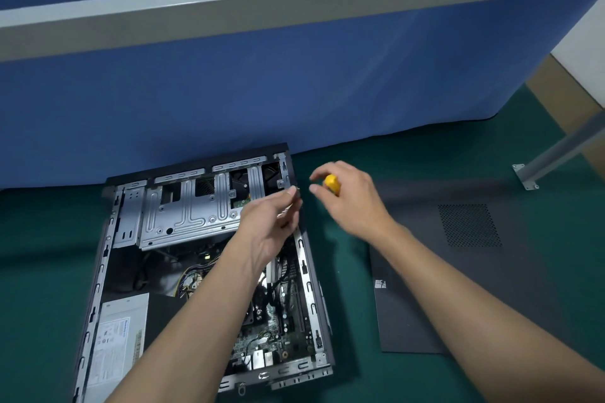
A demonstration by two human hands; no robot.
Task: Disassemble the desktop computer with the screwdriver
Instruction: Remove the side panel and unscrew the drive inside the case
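Right grip (353,203): raised just right of the case's far right corner, fingers curled round the yellow handle of the screwdriver (332,185); forearm reaches in from the lower right.
Left grip (271,222): over the case's right edge, fingertips bent at a blurred bit of metal; whether it pinches anything I cannot tell.
Desktop computer (131,271): lies open on the green surface (49,239), against the blue partition (294,91).
In the way: the left forearm crosses the motherboard (278,321).
Around: drive cage (183,206) at the far end, power supply (118,337) near left, side panel (458,288) flat to the right.
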